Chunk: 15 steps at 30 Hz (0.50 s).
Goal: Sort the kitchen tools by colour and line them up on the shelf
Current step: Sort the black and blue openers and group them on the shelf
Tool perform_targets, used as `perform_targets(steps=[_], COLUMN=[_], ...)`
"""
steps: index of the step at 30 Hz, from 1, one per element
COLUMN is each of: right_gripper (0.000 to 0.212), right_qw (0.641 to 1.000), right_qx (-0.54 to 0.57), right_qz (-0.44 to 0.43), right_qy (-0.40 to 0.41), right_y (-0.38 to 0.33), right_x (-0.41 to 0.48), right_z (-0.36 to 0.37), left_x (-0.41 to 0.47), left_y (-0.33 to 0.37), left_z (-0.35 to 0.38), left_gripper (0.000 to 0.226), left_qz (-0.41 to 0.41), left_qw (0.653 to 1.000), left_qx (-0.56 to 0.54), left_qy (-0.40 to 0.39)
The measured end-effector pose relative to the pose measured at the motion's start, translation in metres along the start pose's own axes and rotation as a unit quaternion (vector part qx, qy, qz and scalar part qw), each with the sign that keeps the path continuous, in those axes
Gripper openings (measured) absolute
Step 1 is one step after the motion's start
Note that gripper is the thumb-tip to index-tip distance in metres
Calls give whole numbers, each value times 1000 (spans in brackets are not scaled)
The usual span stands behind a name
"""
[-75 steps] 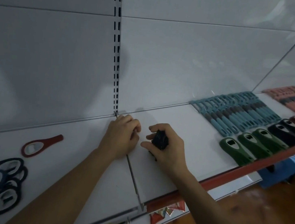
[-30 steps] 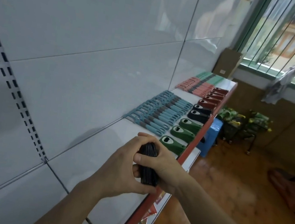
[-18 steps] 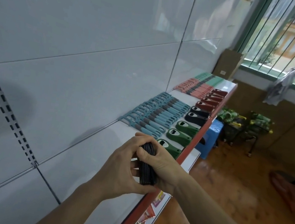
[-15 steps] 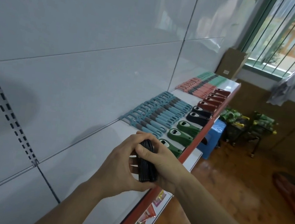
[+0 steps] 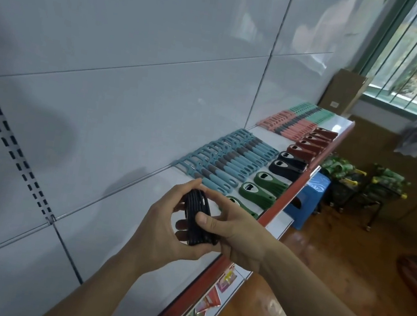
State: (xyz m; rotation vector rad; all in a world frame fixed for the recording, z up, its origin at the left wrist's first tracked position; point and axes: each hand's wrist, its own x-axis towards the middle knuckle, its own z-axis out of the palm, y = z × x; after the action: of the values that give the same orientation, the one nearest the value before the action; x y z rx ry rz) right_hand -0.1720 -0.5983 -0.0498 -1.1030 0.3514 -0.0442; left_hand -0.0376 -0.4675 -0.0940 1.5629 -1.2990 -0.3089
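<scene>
Black plastic tools, several pressed together in one tight stack, are seen edge-on, so the edges show as dark parallel ridges w/ a slight curve; the exact type can't be told from this angle. Both hands hold the stack in the air over the front part of a white shelf, close to its red front edge and just short of the nearest green bottle opener. Left hand has fingers curled round the stack's far side, w/ the thumb below. Right hand clamps its thumb across the near edge; its other fingers are hidden behind the stack. Further along the shelf, tools lie in neat rows by colour: blue peelers at the back, green openers in front, then black openers, dark red openers, pink peelers and mint-green peelers. A blue stool stands on the wooden floor below.
</scene>
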Motion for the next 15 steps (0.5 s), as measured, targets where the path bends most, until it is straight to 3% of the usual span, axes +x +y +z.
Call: perform_targets(steps=[8, 15], right_gripper=[60, 69], right_qw=[995, 991], right_qx=[-73, -70], right_qz=[-36, -105], right_qy=[63, 42], right_y=[15, 20], right_x=[7, 16], right_z=[9, 8], left_x=[-3, 1], left_y=[2, -3], left_z=[5, -4], left_gripper=[109, 129], left_qz=[10, -5], left_qw=[999, 999], left_qx=[39, 37], left_qy=[-31, -27])
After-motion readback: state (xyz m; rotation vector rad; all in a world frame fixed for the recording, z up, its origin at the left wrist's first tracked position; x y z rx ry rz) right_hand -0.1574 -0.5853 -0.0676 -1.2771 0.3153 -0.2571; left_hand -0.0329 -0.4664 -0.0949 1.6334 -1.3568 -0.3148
